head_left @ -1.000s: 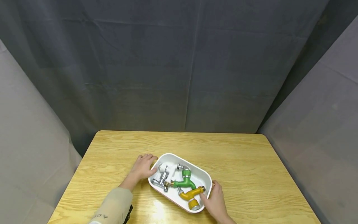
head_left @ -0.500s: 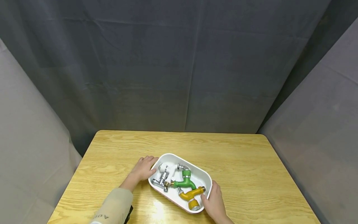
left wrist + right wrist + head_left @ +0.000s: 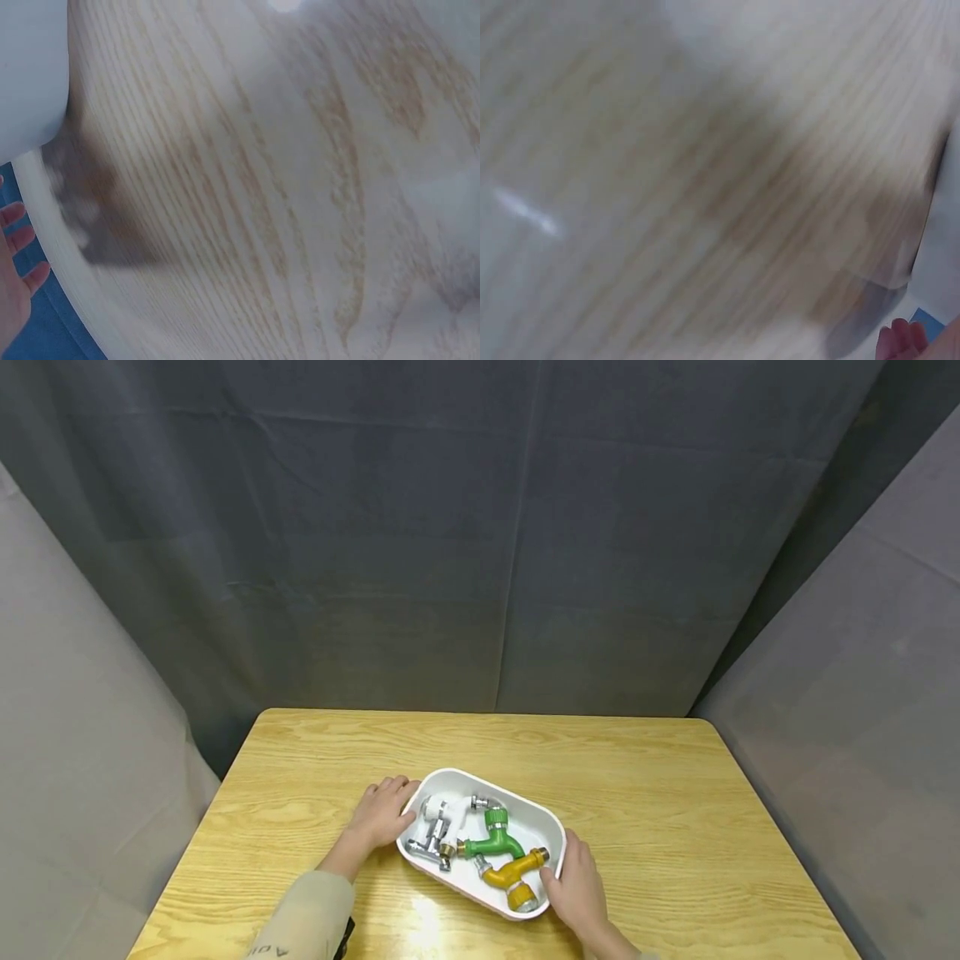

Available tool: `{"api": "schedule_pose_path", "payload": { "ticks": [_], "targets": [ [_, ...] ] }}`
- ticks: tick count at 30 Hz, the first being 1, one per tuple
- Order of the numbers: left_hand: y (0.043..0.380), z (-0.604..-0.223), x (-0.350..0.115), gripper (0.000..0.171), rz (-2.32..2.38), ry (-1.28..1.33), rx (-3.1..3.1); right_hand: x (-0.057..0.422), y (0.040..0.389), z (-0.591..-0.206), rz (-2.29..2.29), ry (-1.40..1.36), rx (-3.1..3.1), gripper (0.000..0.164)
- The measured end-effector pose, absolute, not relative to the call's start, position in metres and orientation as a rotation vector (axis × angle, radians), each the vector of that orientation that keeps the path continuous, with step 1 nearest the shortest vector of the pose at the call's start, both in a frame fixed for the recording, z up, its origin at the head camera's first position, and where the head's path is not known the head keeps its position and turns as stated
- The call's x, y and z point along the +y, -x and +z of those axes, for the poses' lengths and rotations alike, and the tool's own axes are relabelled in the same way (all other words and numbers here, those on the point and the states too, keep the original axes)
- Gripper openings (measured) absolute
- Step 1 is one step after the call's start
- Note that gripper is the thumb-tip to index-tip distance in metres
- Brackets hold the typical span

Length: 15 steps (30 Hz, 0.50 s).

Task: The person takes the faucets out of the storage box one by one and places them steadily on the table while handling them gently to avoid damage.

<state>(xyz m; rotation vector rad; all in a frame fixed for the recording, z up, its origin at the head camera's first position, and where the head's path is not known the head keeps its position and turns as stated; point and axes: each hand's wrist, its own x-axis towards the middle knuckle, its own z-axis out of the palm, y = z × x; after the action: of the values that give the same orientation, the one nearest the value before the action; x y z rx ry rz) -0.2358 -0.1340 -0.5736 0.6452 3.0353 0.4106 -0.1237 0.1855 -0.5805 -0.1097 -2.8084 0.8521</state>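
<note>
Both hands hold a white tray [image 3: 542, 823] near the front middle of the table [image 3: 675, 793]: the left hand [image 3: 382, 812] grips its left end, the right hand [image 3: 577, 885] its near right corner. Inside lie loose taps, white [image 3: 442, 814], green [image 3: 495, 842] and yellow [image 3: 510, 877]. To handle the tray well, keep it level and both grips even, so the taps do not slide or spill over the rim.
</note>
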Motion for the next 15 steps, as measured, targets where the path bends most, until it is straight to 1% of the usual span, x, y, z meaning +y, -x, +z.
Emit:
{"api": "schedule_pose_path", "payload": {
  "ticks": [9, 15],
  "targets": [
    [0.231, -0.572, -0.136, 0.053, 0.345, -0.578, 3.092, 0.19, 0.138, -0.582, 0.798, 0.032, -2.817, 0.065],
    [0.227, -0.574, -0.138, 0.053, 0.385, -0.521, 3.116, 0.192, 0.148, -0.58, 0.755, 0.007, -2.847, 0.065]
  ]
}}
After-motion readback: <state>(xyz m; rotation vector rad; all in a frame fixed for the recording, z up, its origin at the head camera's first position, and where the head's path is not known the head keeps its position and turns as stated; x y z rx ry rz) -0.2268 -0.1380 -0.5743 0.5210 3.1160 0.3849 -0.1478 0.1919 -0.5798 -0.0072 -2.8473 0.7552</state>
